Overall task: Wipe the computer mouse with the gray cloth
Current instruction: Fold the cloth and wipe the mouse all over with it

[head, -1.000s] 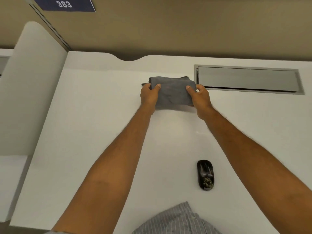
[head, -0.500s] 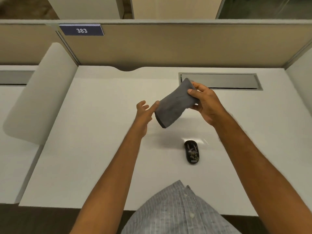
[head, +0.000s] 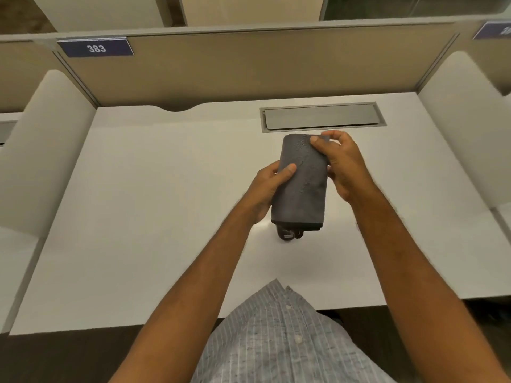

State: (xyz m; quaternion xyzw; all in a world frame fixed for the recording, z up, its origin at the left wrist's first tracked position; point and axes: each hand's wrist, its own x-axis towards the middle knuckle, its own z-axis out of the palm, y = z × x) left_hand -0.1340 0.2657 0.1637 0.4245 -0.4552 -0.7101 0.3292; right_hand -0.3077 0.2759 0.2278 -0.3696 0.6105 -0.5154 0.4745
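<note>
I hold the folded gray cloth (head: 301,183) up over the white desk (head: 154,205) with both hands. My left hand (head: 266,190) grips its left edge, thumb on top. Pinching the cloth's top right corner is my right hand (head: 341,165). The black computer mouse (head: 289,234) lies on the desk directly below the cloth; only its near end shows under the cloth's lower edge.
A grey metal cable hatch (head: 320,117) is set into the desk behind the cloth. Beige partition panels (head: 249,67) close the back, with a label reading 383 (head: 96,47). White side dividers (head: 44,150) stand left and right.
The cloth was lifted off the desk by the hatch and brought nearer, over the mouse. My left hand let go briefly and now grips it again.
</note>
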